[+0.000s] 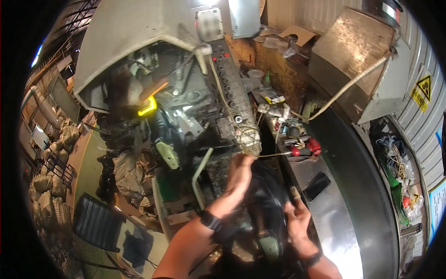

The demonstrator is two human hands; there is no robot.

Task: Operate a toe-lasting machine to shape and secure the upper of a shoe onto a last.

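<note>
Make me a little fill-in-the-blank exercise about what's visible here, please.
1. The person's left grip and right grip flank a boot-shaped piece colored ____.
2. The wall's warning sign is black and ____.
3. The dark phone lies to the person's ____ of the boot-shaped piece.
4. The black chair is in the picture's lower ____ part.

Missing words: black; yellow; right; left

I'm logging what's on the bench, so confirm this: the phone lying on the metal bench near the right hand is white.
The colour is wrong: the phone is black, as the head view shows. It does lie on the metal bench near the right hand.
</note>
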